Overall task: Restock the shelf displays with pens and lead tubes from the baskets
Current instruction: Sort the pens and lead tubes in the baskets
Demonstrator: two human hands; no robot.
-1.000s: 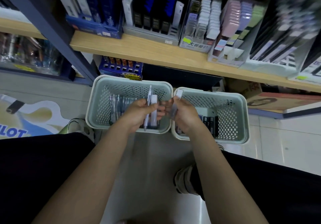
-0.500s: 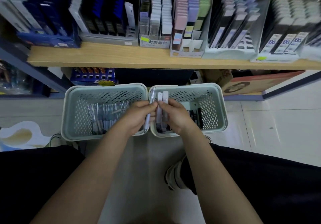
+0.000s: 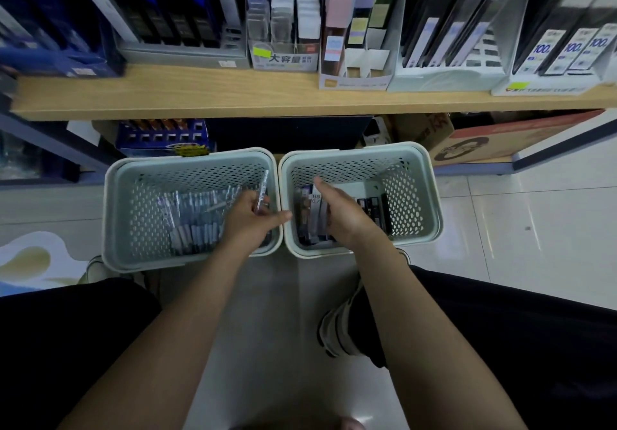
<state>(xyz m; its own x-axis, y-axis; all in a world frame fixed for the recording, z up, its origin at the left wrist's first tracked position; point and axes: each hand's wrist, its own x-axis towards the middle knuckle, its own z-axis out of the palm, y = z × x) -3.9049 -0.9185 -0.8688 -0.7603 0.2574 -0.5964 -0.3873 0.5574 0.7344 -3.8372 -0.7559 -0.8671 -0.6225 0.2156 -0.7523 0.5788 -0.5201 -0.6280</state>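
Where a second ago both hands met over the seam between the two baskets, sharing a pen and some lead tubes, they have now parted, each going down into its own basket. The pen [image 3: 262, 192], clear-barrelled, sits pinched in the left hand [image 3: 248, 217], which hangs inside the left basket [image 3: 113, 216] just beside the shared seam, fingers curled round the barrel and the tip pointing up toward the shelf. More pens [image 3: 197, 219] lie in a loose heap on that basket's floor, left of the hand. On the other side of the seam, the right hand [image 3: 340, 211] reaches into the right basket [image 3: 430, 202] with its fingers pressed among the lead tubes [image 3: 315, 212]; whether it grips any of them cannot be told, since the fingers are hidden behind the back of the hand and only the thumb shows, sticking out straight. Darker packs lie further from the seam. Beyond both baskets runs the wooden shelf [image 3: 200, 96] with its display boxes, well apart from either hand. The parting suggests sorting: tubes going back or being gathered, nothing yet placed on the shelf, so restocking seems barely begun.
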